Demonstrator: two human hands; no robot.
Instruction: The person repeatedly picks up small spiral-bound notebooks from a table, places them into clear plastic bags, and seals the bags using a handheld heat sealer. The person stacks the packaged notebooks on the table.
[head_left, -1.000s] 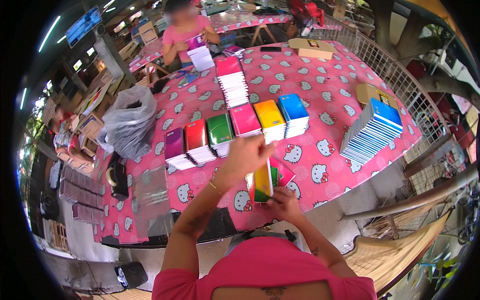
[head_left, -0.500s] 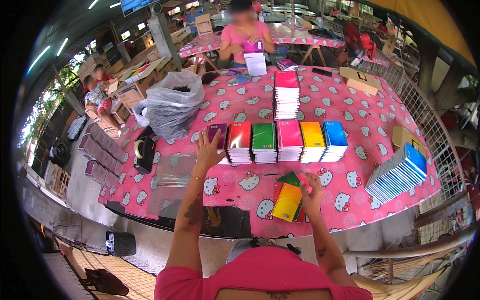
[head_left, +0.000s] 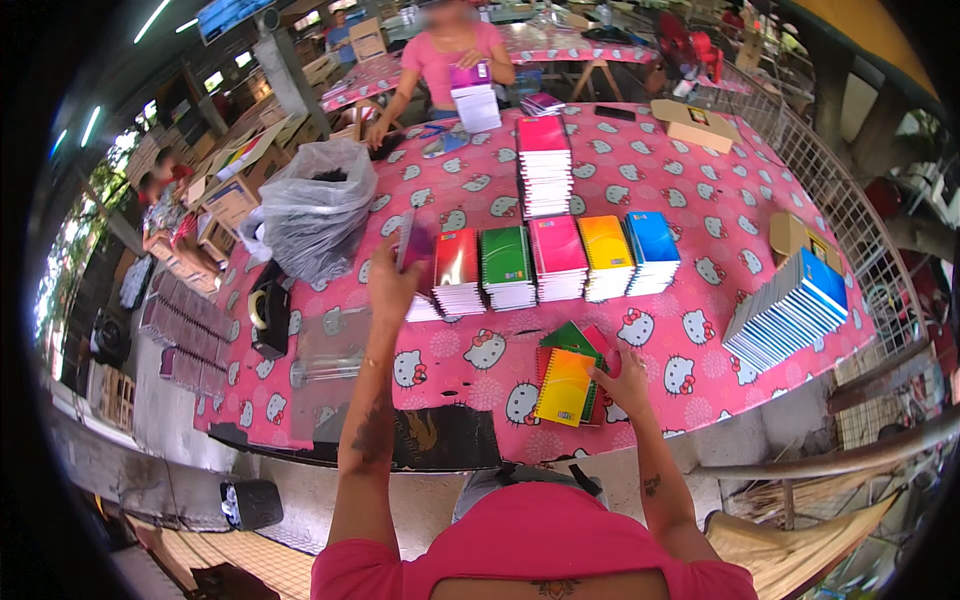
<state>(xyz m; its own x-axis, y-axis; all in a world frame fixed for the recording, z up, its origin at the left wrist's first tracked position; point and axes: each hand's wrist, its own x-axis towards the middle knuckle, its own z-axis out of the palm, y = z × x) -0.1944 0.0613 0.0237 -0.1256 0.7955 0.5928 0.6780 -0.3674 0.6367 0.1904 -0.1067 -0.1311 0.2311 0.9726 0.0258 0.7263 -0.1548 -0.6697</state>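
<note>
My left hand (head_left: 393, 283) grips a purple notebook (head_left: 417, 247), slightly blurred and tilted up off the purple stack (head_left: 423, 308) at the left end of a row. Beside it stand stacks of red (head_left: 457, 258), green (head_left: 505, 256), pink (head_left: 557, 246), yellow (head_left: 605, 243) and blue (head_left: 652, 238) spiral notebooks. Close to me lies a small fanned pile, with a yellow notebook (head_left: 563, 387) on top and a green one (head_left: 570, 338) sticking out behind. My right hand (head_left: 627, 382) pinches the pile's right edge, thumb by the yellow cover, over a pink notebook (head_left: 598, 340).
A tall pink-topped stack (head_left: 545, 170) stands behind the row; a leaning blue stack (head_left: 790, 310) is at right. A tape dispenser (head_left: 268, 312), clear plastic sleeves (head_left: 333, 350) and a big plastic bag (head_left: 318, 215) lie left. Across the table another person (head_left: 455, 60) handles purple notebooks.
My left hand has raised the purple notebook off its stack. The pink notebook now rests in the pile under my right hand. The person opposite has reached one arm down to the table.
</note>
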